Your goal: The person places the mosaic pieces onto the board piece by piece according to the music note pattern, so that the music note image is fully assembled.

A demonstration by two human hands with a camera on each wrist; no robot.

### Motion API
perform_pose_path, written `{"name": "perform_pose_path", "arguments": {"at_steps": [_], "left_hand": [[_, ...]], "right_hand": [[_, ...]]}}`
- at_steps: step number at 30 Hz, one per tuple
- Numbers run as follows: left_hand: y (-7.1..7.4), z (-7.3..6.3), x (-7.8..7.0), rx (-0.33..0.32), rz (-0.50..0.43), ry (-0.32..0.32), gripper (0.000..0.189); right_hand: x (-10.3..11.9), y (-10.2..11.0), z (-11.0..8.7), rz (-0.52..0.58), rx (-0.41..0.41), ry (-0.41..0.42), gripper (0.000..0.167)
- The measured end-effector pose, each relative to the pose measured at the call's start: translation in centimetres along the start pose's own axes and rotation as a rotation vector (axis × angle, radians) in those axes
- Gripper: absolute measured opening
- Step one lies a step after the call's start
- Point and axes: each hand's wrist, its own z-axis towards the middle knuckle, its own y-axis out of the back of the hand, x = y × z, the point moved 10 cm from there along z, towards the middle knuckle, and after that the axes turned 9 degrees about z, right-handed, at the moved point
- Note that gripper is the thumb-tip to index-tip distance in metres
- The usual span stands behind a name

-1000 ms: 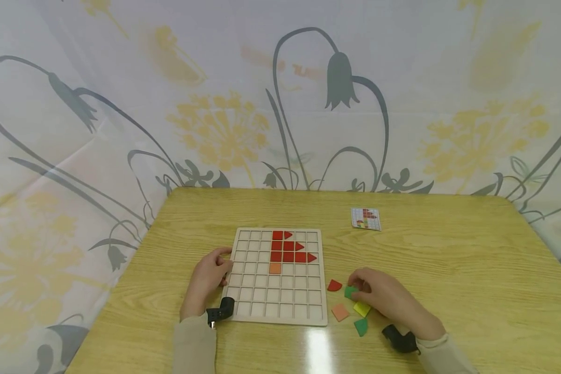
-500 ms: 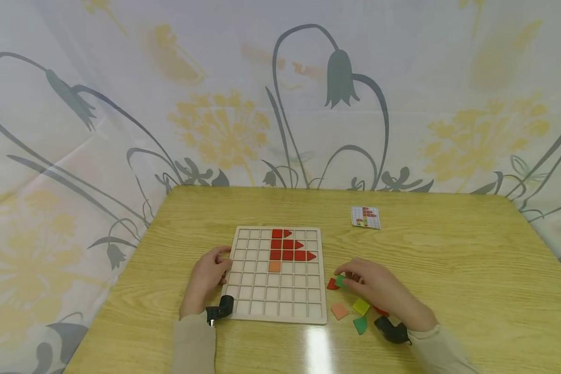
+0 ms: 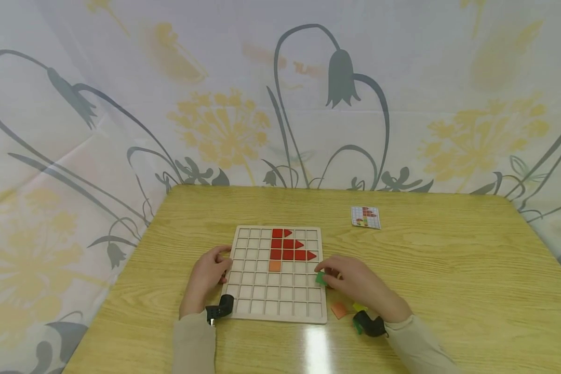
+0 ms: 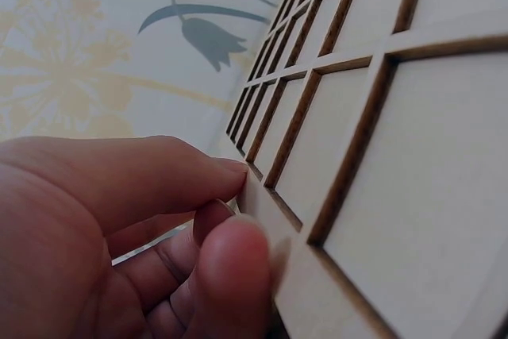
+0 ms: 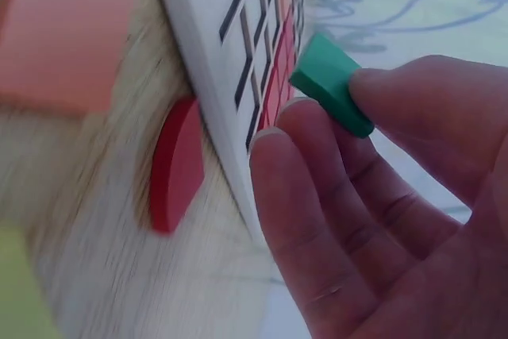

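My right hand (image 3: pixel 357 284) pinches a small green tile (image 3: pixel 320 279) between thumb and fingers, over the right edge of the wooden grid board (image 3: pixel 299 295). In the right wrist view this green tile (image 5: pixel 325 77) is tilted, its thick edge showing. The fingers of my left hand (image 3: pixel 210 272) are loosely bent, fingertips at the board's left edge; the left wrist view has thumb and forefinger right at the frame (image 4: pixel 266 212). Red squares and pointed red tiles (image 3: pixel 288 254) fill parts of three rows, with an orange square (image 3: pixel 274 266) below them.
A red rounded tile (image 5: pixel 178 168) lies beside the board, hidden by my right hand in the head view. Nearby are an orange tile (image 3: pixel 339 310), a yellow tile (image 3: pixel 359 307) and another green tile (image 3: pixel 357 327), partly covered. A printed pattern card (image 3: pixel 366 217) lies farther back.
My right hand has picked the green tile from the loose pieces and carried it left, past the red tile, to the board's right edge. My left hand has stayed in place.
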Motion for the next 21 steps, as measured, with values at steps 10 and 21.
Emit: {"name": "perform_pose_path", "arguments": {"at_steps": [10,21], "left_hand": [[0.1,0.0,-0.1,0.004,0.016,-0.008,0.038],[0.0,0.1,0.0,0.004,0.015,-0.01,0.037]], "right_hand": [[1.0,-1.7,2.3,0.037,-0.008,0.043,0.016],[2.3,-3.7,4.5,0.039,0.004,0.052,0.017]]}}
